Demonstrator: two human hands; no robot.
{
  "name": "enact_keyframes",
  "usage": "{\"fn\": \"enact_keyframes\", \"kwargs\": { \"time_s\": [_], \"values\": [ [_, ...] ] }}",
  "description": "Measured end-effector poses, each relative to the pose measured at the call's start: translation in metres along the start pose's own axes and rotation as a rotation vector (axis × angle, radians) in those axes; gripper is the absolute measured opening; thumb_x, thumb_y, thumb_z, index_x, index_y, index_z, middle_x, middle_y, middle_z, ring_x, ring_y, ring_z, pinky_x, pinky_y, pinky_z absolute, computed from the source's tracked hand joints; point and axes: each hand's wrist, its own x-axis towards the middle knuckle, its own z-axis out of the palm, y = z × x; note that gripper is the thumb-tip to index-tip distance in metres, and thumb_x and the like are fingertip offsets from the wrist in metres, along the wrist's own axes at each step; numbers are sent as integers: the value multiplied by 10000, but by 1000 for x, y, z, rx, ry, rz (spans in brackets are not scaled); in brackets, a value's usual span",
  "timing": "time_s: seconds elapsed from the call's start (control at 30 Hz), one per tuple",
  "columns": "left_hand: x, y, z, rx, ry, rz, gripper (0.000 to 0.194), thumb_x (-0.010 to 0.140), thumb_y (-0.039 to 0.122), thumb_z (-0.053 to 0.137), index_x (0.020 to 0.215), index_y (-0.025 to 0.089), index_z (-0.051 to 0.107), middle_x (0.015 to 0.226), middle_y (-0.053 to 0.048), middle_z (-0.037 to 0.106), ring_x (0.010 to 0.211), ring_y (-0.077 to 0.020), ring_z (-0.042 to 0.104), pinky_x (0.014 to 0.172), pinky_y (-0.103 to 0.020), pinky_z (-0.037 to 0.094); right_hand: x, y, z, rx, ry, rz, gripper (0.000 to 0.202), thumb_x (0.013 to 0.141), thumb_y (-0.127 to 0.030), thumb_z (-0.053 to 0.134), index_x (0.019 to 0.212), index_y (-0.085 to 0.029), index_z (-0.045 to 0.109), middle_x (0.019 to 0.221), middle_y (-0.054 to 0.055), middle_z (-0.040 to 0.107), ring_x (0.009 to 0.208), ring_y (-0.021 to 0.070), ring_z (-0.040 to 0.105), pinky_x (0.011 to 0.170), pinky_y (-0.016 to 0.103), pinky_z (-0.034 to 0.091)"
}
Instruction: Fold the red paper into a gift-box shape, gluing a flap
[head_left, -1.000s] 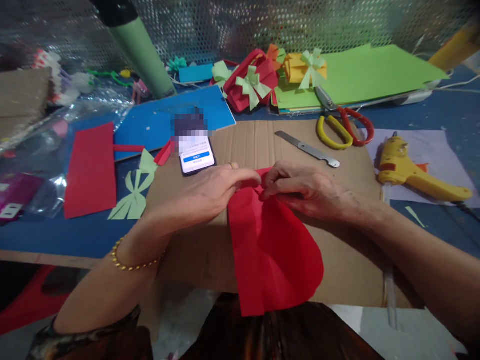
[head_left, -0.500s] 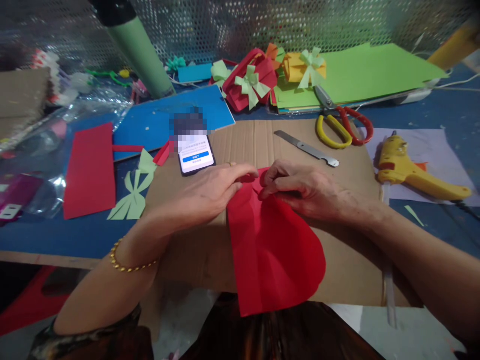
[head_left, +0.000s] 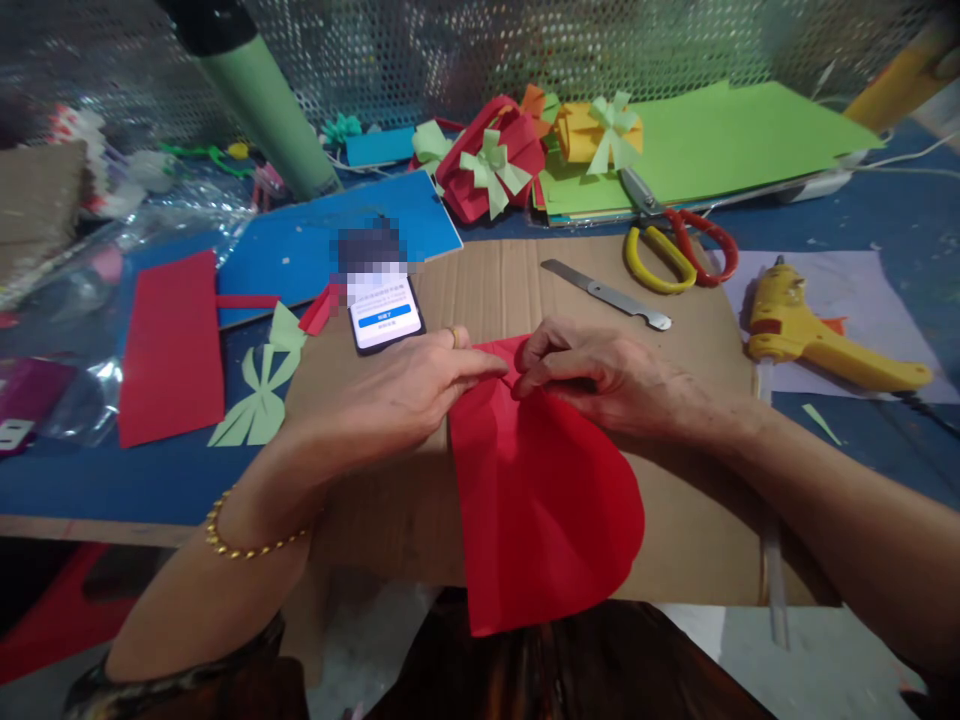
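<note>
A sheet of red paper (head_left: 547,520), straight along the left and rounded on the right, lies on the cardboard with its lower end over the front edge. Creases run down its upper left part. At its top left, my left hand (head_left: 420,375) has its fingers together, thumb and forefinger pressed on the paper by a fold. My right hand (head_left: 592,365) pinches the same fold between curled fingers and thumb, just right of the left fingertips. What lies inside the pinch is hidden.
Beyond my hands lie a phone (head_left: 386,310), a metal blade (head_left: 607,293) and scissors (head_left: 675,250). A yellow glue gun (head_left: 832,340) rests on the right. Cut green paper (head_left: 262,390) and red card (head_left: 172,350) are left; paper baskets (head_left: 499,165) stand behind.
My left fingers have straightened and moved onto the fold, the fingertips lower than before. My right hand keeps its pinch at the same spot. The whole view has shifted slightly.
</note>
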Motion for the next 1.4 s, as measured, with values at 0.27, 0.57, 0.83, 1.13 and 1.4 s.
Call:
{"fn": "enact_keyframes", "kwargs": {
  "time_s": [0.27,0.57,0.83,1.13,1.4],
  "values": [
    [-3,-2,-1,-27,1,57,436,1066,215,387,1243,305,776,983,-45,646,897,-193,623,759,-310,451,0,-1,0,6,-12,27,222,996,-134,577,997,-208,786,1072,87,693,972,174,687,841,321,566],
    [-3,-3,5,47,-29,66,431,1053,180,377,1049,251,801,888,-39,543,752,-163,533,665,-303,374,0,-4,-1,-6,-17,33,231,1004,-125,569,1002,-191,790,1065,94,702,967,179,681,842,325,558],
    [-8,-1,-11,47,-11,42,377,1070,255,392,1215,247,740,1012,-54,671,886,-193,620,745,-297,447,0,-3,-2,5,-23,47,229,1015,-150,567,995,-213,786,1073,85,697,989,182,683,858,328,563],
    [-16,-7,-6,38,-103,177,391,1091,235,395,1023,213,779,1060,-81,686,918,-201,615,777,-336,432,-1,1,1,-7,-3,17,222,1001,-130,579,1010,-199,790,1071,86,696,980,178,678,858,309,558],
    [-17,-14,4,27,-27,242,332,1031,122,420,1030,225,736,977,-59,652,835,-178,588,728,-293,454,-2,0,0,-12,-8,18,245,986,-94,571,1020,-204,788,1088,81,698,995,175,682,866,304,560]
  ]
}}
